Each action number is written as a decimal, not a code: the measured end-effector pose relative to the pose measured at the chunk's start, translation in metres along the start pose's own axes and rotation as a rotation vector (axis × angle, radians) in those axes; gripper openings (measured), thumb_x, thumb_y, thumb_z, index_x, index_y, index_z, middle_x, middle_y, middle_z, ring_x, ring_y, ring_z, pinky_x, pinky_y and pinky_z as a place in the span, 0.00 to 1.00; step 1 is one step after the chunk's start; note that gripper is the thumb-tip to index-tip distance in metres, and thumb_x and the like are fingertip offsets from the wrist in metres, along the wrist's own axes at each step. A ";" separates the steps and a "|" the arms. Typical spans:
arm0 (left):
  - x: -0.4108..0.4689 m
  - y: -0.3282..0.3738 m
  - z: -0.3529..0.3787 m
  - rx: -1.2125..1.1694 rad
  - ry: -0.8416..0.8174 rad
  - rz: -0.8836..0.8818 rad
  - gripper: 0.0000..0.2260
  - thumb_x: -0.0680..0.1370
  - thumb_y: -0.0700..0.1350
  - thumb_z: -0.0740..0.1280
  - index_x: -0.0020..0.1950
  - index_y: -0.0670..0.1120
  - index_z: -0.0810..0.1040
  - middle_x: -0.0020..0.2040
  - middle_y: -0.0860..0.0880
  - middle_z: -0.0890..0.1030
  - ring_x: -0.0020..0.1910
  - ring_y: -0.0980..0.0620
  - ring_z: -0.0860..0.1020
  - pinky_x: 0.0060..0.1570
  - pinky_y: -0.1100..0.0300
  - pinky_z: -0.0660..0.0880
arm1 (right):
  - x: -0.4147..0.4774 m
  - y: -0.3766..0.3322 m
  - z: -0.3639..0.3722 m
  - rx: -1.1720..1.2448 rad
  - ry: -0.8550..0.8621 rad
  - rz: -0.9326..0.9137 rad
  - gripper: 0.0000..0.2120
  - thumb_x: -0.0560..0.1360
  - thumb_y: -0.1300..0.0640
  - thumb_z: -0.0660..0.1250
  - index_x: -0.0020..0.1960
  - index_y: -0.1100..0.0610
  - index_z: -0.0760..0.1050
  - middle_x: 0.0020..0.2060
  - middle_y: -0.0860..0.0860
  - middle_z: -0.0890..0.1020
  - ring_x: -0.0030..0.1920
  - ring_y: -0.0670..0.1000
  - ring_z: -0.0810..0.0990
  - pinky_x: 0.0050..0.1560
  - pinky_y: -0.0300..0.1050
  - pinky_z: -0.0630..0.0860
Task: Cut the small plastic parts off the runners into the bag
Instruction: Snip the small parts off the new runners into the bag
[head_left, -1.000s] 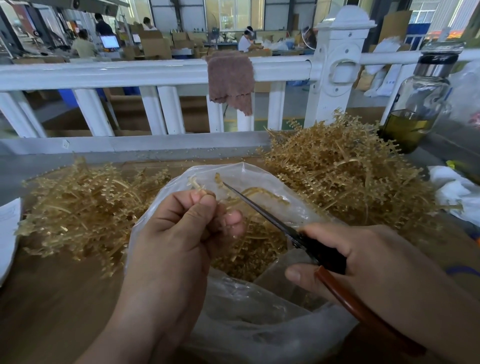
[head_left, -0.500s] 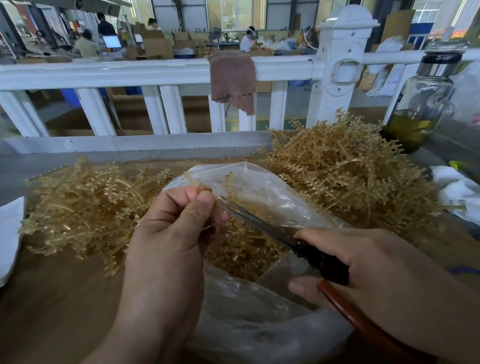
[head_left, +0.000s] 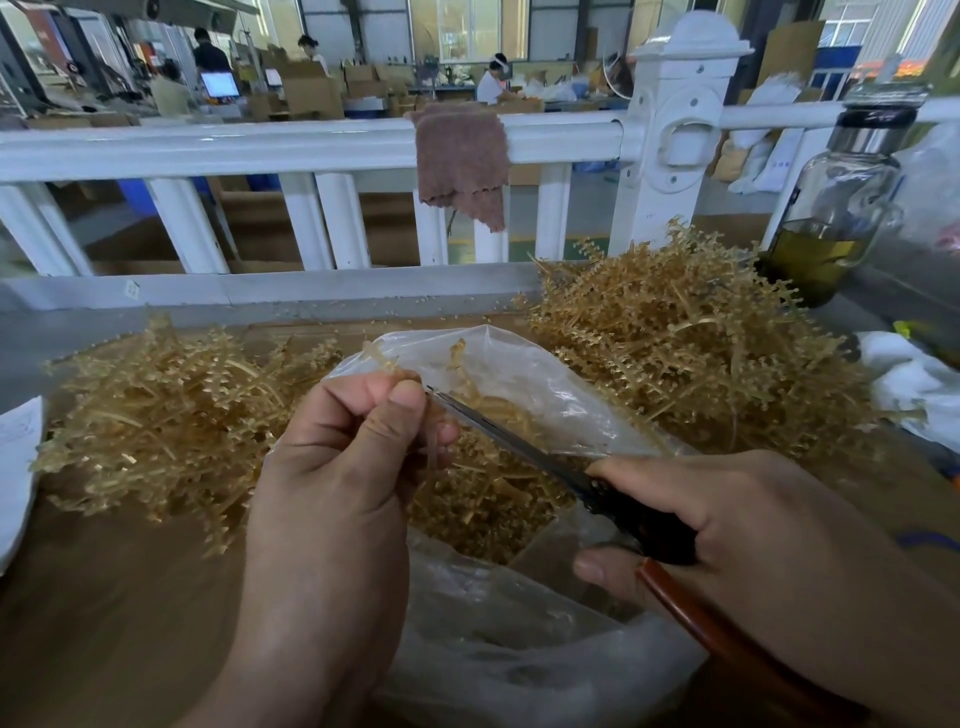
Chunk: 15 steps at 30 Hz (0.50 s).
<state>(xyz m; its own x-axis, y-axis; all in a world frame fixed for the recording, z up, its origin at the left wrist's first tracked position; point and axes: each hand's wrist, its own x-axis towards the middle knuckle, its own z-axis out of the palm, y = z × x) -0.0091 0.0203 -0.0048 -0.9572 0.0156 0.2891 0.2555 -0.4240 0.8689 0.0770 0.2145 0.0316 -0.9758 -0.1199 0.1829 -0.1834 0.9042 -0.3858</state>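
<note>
A: Nearest the camera, what is hard to see?
B: The scissors' (head_left: 597, 486) lower handle runs out of view at 5 o'clock, and the right hand (head_left: 753, 561) covers the pivot. Whether the blades are parted at the tip I cannot tell; they look nearly together.

A: And the hands?
B: The right hand is wrapped tight round the handles, blades aimed toward 10 o'clock. The left hand (head_left: 337, 467) is curled, thumb pressed against the fingers, pinching a thin runner (head_left: 382, 361) whose end pokes up above the knuckles. The blade tip sits right against the left thumb.

A: Changed from half a second ago?
B: The blades showed a clear gap then; now they look closer. The left hand has barely shifted.

A: The bag?
B: The clear bag (head_left: 519, 374) lies open between the hands, cut pieces heaped inside.

A: Farther back?
B: One pile of runners (head_left: 171, 410) at 9 o'clock, another pile (head_left: 670, 332) at 1 o'clock, then a glass bottle (head_left: 836, 208), a white railing (head_left: 260, 145) and a brown cloth (head_left: 462, 161) over it.
</note>
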 end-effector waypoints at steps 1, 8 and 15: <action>0.000 0.000 0.000 0.000 0.000 0.002 0.06 0.72 0.47 0.73 0.36 0.52 0.80 0.35 0.48 0.81 0.36 0.51 0.79 0.44 0.57 0.78 | 0.000 0.000 0.000 0.004 0.004 -0.005 0.25 0.68 0.28 0.59 0.51 0.46 0.78 0.36 0.42 0.81 0.36 0.41 0.79 0.38 0.41 0.74; -0.005 0.004 0.003 0.006 -0.007 0.026 0.04 0.71 0.47 0.70 0.36 0.51 0.81 0.36 0.48 0.81 0.38 0.50 0.78 0.44 0.60 0.77 | 0.000 0.000 -0.001 0.015 0.005 -0.014 0.26 0.68 0.28 0.59 0.50 0.46 0.78 0.35 0.42 0.80 0.36 0.42 0.79 0.37 0.40 0.74; -0.004 0.005 0.006 0.009 0.003 0.031 0.06 0.72 0.45 0.70 0.35 0.51 0.80 0.35 0.48 0.81 0.37 0.50 0.77 0.46 0.55 0.74 | 0.000 -0.001 -0.001 -0.009 0.022 -0.005 0.25 0.67 0.27 0.58 0.47 0.47 0.77 0.34 0.40 0.80 0.37 0.41 0.79 0.36 0.39 0.74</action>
<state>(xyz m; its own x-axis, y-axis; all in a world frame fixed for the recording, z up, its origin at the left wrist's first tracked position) -0.0029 0.0233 0.0002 -0.9493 -0.0004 0.3144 0.2861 -0.4158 0.8633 0.0775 0.2142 0.0326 -0.9719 -0.1157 0.2050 -0.1874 0.9073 -0.3764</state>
